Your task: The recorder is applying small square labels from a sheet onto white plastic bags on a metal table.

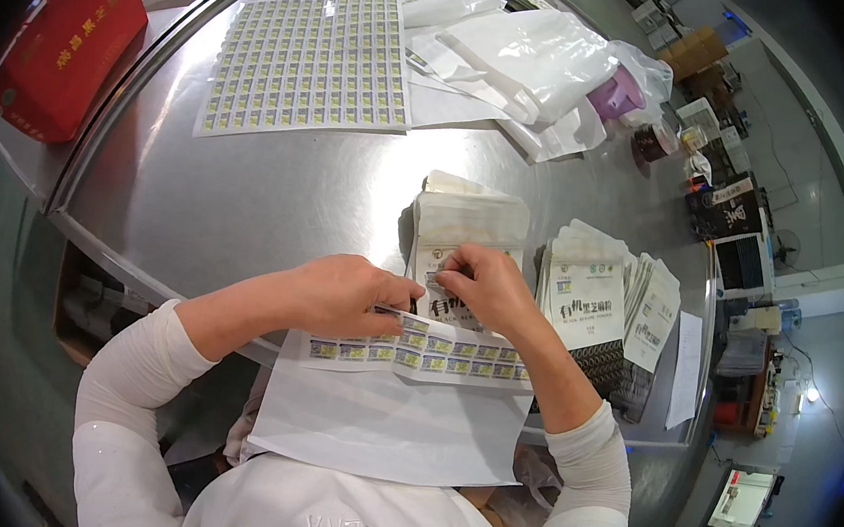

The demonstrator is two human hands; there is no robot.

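Observation:
My left hand point(351, 295) pinches the upper edge of a sheet of small printed stickers point(451, 360), between thumb and forefinger. Bare white backing paper point(393, 426) hangs from that sheet over the table edge towards my lap. My right hand point(492, 285) is bent over the top pouch of a stack of flat pouches point(475, 215), its thumb and forefinger drawn together at a small sticker point(431, 276) on the pouch front. The right hand and wrist cover part of the pouch's printing. Just right of it lies a fanned pile of similar pouches point(590, 278), the front one bearing a sticker.
Full sticker sheets point(311, 66) lie at the back of the steel table point(247, 195). Crumpled white plastic and paper point(515, 61), a purple container point(617, 92) and a jar point(655, 142) are behind. A red box point(69, 37) stands left, a paper sheet point(686, 369) right.

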